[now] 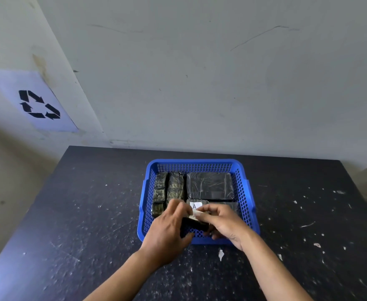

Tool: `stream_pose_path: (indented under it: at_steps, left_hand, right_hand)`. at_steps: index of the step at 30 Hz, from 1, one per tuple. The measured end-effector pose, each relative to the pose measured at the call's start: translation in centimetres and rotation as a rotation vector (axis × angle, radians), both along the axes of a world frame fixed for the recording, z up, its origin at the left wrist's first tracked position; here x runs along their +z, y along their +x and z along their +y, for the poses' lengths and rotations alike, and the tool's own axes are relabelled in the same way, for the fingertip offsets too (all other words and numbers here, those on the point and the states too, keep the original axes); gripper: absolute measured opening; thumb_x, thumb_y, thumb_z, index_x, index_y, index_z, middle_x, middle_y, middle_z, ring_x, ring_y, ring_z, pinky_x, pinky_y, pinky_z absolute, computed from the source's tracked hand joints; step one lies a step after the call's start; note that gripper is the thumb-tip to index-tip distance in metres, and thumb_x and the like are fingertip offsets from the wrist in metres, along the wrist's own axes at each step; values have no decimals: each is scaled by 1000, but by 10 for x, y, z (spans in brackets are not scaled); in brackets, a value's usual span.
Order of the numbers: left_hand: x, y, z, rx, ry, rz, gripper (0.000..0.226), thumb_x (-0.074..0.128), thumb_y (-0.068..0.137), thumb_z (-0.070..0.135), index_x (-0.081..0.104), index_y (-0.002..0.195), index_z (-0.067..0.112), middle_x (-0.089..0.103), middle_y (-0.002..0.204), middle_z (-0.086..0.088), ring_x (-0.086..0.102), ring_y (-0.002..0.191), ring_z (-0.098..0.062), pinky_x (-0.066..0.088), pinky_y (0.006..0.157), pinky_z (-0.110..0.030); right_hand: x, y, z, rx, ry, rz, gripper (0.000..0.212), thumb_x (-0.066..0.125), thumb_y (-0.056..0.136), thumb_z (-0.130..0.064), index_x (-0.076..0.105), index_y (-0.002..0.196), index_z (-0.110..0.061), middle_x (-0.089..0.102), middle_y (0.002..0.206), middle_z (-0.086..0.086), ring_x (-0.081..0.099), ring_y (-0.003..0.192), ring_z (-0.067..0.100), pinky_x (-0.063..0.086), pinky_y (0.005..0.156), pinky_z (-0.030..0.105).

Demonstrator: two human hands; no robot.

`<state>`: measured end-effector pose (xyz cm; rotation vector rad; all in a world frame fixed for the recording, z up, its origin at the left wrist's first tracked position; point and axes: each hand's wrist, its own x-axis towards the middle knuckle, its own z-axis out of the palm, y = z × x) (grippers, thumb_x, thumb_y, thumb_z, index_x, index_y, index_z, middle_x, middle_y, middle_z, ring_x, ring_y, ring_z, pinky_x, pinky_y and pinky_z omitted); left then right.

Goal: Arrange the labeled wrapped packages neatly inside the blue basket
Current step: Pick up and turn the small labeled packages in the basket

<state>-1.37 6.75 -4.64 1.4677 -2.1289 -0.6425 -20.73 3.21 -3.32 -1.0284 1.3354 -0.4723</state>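
Note:
A blue plastic basket (pixel 244 192) stands on the black table. Inside it lie several dark wrapped packages: small greenish ones (pixel 159 194) in the left column, a taller one (pixel 175 185) beside them, and a large black one (pixel 209 185) at the back right. A package with a white "A" label (pixel 195 206) lies in front of the large one. My left hand (pixel 169 233) and my right hand (pixel 223 222) together hold a small black labeled package (pixel 196 220) over the basket's near part. My fingers hide most of it.
The black table (pixel 91 213) is scratched and speckled with white marks, with a small white scrap (pixel 221 254) near the basket's front edge. A grey wall rises behind. A paper with a recycling symbol (pixel 38 104) hangs on the left wall.

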Motion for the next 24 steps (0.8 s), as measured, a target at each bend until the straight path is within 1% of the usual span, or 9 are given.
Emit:
stream_pose_path:
  at_steps: [2, 4, 7, 10, 14, 16, 18, 21, 24]
  left_hand:
    - [-2, 1, -1, 121, 156, 199, 70, 77, 74, 36, 37, 132, 42, 44, 121, 23, 57, 97, 2, 53, 77, -17]
    - [-7, 3, -4, 151, 277, 275, 76, 82, 76, 32, 39, 136, 48, 58, 115, 23, 60, 96, 8, 54, 84, -19]
    - [-11, 6, -9, 144, 264, 138, 59, 83, 75, 35, 56, 127, 41, 69, 98, 19, 64, 85, 9, 56, 78, -19]
    - [-16, 10, -14, 194, 279, 38, 48, 82, 73, 45, 63, 116, 42, 70, 90, 20, 64, 77, 7, 56, 70, -23]
    - [-29, 5, -12, 162, 307, -223, 45, 68, 77, 63, 65, 114, 39, 69, 94, 16, 62, 80, -6, 47, 63, -27]
    - [-36, 1, -11, 149, 326, -234, 41, 61, 83, 61, 67, 112, 34, 69, 94, 14, 62, 81, -10, 49, 66, -29]
    - [-41, -3, -13, 144, 375, -204, 35, 59, 89, 52, 68, 116, 32, 72, 97, 12, 64, 86, -10, 53, 74, -32]
    - [-44, -9, -18, 136, 436, -168, 31, 58, 93, 39, 67, 122, 33, 72, 112, 10, 65, 96, -11, 53, 81, -33]
    - [-45, -15, -17, 186, 412, -135, 31, 57, 92, 31, 68, 121, 33, 73, 109, 9, 66, 87, -9, 54, 75, -31]
  right_hand:
    - [0, -3, 0, -30, -35, -75, 27, 80, 84, -20, 70, 110, -20, 77, 101, 3, 74, 80, 21, 57, 54, 32]
    - [-1, -6, 2, -25, -47, -107, 32, 81, 82, -12, 70, 111, -22, 77, 105, -1, 73, 94, 19, 61, 63, 37]
    - [-5, -8, 5, 6, -60, -71, 33, 82, 81, -10, 71, 110, -24, 76, 107, 0, 72, 97, 20, 63, 69, 42]
    - [-10, -10, 5, -3, -112, 21, 30, 82, 81, -16, 71, 108, -24, 73, 109, 0, 73, 92, 19, 63, 63, 39]
    - [-24, -5, 5, 117, -273, 430, 22, 80, 82, -31, 70, 101, -29, 70, 101, -11, 70, 86, 11, 59, 70, 33]
    - [-32, 1, 5, 194, -346, 615, 20, 79, 81, -36, 70, 99, -31, 70, 97, -12, 67, 88, 9, 55, 77, 31]
    - [-38, 7, 4, 207, -403, 703, 10, 78, 82, -33, 72, 90, -30, 71, 88, -11, 66, 80, 10, 56, 74, 31]
    - [-46, 12, 2, 216, -465, 739, 7, 75, 86, -23, 77, 80, -25, 70, 90, -8, 62, 77, 8, 51, 67, 23]
    - [-49, 12, -1, 195, -492, 687, 9, 74, 87, -16, 77, 84, -24, 65, 93, -8, 55, 74, 3, 38, 59, 9]
